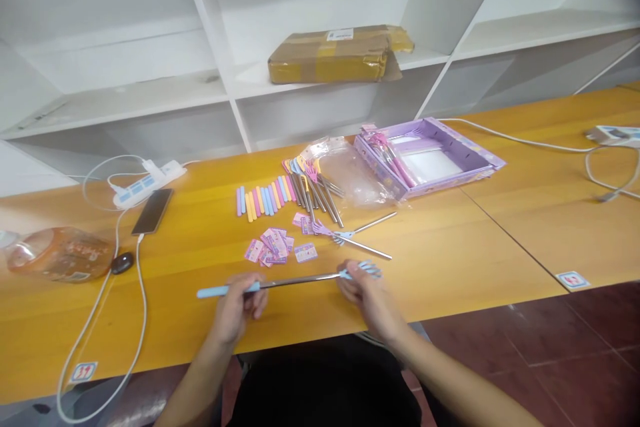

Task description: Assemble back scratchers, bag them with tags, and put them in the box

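A back scratcher [300, 279] with a blue handle, a metal rod and a blue claw head is stretched between my hands. My left hand [239, 300] is closed round the blue handle. Near the claw, my right hand [364, 290] grips the other end. Just beyond lie a purple claw with its rod [356, 247] and a blue claw with its rod [373, 222]. Small printed cards [273, 245] are scattered on the table. Behind them are a row of coloured handles [265, 199] and a pile of claw rods [320, 193].
A purple display box [460, 153] holds pink packaged pieces, with clear plastic bags [345, 167] beside it. To the left are a phone [153, 211], a power strip [150, 183], white cables and an orange bottle [65, 253]. A taped carton [335, 57] rests on the shelf.
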Demonstrator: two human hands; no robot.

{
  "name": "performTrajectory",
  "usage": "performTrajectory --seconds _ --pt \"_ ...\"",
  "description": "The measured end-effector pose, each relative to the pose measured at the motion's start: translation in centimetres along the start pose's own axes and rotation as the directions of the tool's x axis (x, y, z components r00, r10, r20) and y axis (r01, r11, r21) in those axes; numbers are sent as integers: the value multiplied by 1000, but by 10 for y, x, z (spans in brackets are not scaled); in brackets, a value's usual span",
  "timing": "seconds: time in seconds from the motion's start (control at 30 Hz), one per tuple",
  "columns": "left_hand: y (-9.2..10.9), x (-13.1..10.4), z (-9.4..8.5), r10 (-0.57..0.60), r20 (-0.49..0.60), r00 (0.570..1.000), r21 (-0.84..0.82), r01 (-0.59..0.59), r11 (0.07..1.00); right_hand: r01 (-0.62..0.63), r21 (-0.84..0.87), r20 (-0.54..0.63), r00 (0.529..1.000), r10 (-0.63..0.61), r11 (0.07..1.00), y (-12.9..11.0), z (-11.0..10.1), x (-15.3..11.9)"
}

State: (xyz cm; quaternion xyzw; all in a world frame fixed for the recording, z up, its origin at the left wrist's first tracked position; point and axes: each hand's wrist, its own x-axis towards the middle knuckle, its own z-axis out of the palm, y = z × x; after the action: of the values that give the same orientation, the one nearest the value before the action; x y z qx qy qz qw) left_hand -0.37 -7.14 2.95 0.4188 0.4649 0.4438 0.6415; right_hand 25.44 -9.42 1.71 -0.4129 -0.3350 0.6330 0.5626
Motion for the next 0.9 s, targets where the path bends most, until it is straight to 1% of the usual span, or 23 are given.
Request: performTrajectory --seconds 0.03,0.13,0.23,0.3,0.33,0.4,0.43,0.5,0.57,0.6,0.67,0.77,0.83,0.9 --pt "9 -2 -9 36 -27 999 23 -35 999 18 -16 -35 999 -18 1000 -9 -9 2" --pt "33 -7 -37 85 -70 994 86 -79 993 80 -30 -110 990 -82 996 -35 -42 9" --pt "51 -13 -68 128 -157 979 84 -116 990 186 23 -218 960 -177 982 -61 -83 11" --pt "58 -19 -90 154 -228 961 66 -142 988 282 26 -299 918 -262 959 -76 -111 9" --pt "60 -22 -99 149 -255 956 57 -139 989 319 14 -332 895 -297 948 -82 -123 7" --pt "60 -29 -114 124 -273 954 62 -111 992 349 -22 -389 860 -330 937 -92 -141 -1" --pt "58 -32 -118 112 -270 956 63 -99 993 355 -33 -415 845 -336 934 -95 -146 -4" --pt "52 -35 -119 90 -262 961 56 -78 995 378 -41 -468 811 -352 925 -98 -152 -11" --pt "45 -33 -115 64 -257 964 24 -59 998 418 -43 -511 772 -379 908 -96 -153 -14" --pt "42 -30 -112 59 -259 964 4 -60 998 433 -46 -525 756 -391 900 -94 -154 -14" --pt "37 -23 -106 88 -280 956 -38 -102 994 450 -48 -551 733 -399 892 -85 -159 -12" --pt "33 -13 -102 155 -340 928 -83 -194 978 468 9 -581 722 -376 884 -68 -170 -7" --pt "31 -9 -101 172 -378 910 -101 -225 969 478 66 -588 728 -353 876 -57 -177 -4" --pt "29 -6 -99 170 -406 898 -126 -239 963 489 102 -589 731 -344 866 -48 -179 -1"
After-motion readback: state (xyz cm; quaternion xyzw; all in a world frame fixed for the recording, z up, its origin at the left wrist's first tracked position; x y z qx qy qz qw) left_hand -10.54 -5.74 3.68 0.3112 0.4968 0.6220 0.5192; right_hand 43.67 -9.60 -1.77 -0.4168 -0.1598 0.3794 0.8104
